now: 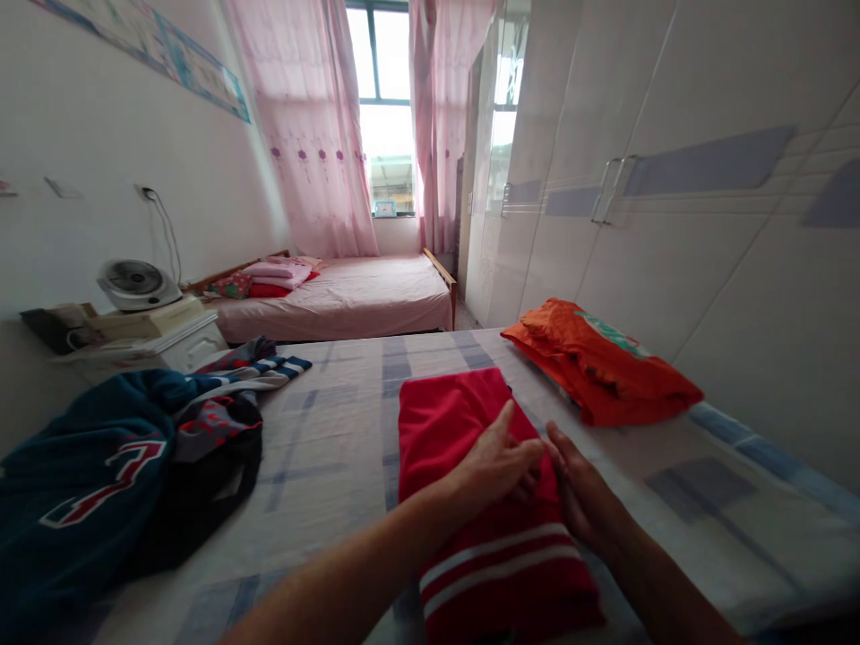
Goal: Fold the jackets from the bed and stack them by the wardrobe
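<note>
A red folded garment (450,430) with two white stripes near its close end lies on the bed in front of me. My left hand (501,457) reaches across its right half, thumb and forefinger spread, other fingers partly curled over the cloth. Along the garment's right edge is my right hand (581,493), its fingers stretched out with their tips close to my left fingertips. Neither hand visibly pinches the fabric. Part of the garment is hidden beneath my left hand and forearm.
An orange folded garment (597,367) lies at the bed's far right. Dark teal clothing (100,448) is heaped on the left. Behind stand a second bed (363,296) with pink bedding, a small fan (138,279) on a cabinet, and a white wardrobe (678,278) along the right.
</note>
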The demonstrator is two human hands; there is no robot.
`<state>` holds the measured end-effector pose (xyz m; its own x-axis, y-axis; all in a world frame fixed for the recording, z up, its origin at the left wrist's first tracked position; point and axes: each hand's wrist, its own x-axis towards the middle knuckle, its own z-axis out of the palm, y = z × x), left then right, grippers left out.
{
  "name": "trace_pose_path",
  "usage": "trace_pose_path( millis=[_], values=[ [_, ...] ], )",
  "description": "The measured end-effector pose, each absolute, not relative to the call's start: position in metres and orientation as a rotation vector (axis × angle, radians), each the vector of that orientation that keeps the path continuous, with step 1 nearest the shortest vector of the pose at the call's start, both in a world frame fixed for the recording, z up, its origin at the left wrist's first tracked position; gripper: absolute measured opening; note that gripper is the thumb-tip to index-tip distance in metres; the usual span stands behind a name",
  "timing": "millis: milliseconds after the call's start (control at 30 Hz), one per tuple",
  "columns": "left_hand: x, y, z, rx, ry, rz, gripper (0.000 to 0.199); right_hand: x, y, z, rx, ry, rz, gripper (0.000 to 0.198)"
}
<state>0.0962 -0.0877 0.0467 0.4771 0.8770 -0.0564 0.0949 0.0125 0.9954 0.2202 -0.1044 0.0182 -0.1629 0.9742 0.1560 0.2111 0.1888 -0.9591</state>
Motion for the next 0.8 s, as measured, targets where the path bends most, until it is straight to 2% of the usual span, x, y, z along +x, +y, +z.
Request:
trace_pose_path(
  millis=[67,133,200,300,400,467,567,633,800],
  values=[
    [0.089,-0.098,0.045,1.81,0.914,0.798,0.039,0.228,-0.102,0.012,-1.145,-1.455,1.226,0.059],
    [0.07,-0.111,0.047,2.146,0.933,0.888,0.03,0.232,-0.1,0.002,-1.099,-1.348,1.39,0.051],
    [0.048,-0.124,0.048,2.344,0.981,0.893,0.031,0.235,-0.098,-0.007,-1.068,-1.269,1.435,0.058],
    [0.027,-0.138,0.037,2.573,0.965,0.703,0.047,0.237,-0.098,-0.017,-1.097,-1.166,1.359,0.071],
    [0.025,-0.142,0.016,2.724,0.81,0.536,0.054,0.242,-0.098,-0.026,-1.228,-1.165,1.247,0.073],
    [0.029,-0.142,0.004,2.747,0.773,0.507,0.053,0.247,-0.097,-0.029,-1.376,-1.272,1.091,0.069],
    [0.035,-0.141,-0.004,2.737,0.803,0.502,0.056,0.252,-0.095,-0.016,-1.589,-1.53,0.558,0.06],
    [0.037,-0.141,-0.004,2.726,0.822,0.501,0.057,0.247,-0.092,0.003,-1.569,-1.697,0.255,0.055],
    [0.041,-0.143,-0.006,2.754,0.853,0.516,0.056,0.213,-0.066,0.026,-1.369,-2.175,0.099,0.05]
  ],
)
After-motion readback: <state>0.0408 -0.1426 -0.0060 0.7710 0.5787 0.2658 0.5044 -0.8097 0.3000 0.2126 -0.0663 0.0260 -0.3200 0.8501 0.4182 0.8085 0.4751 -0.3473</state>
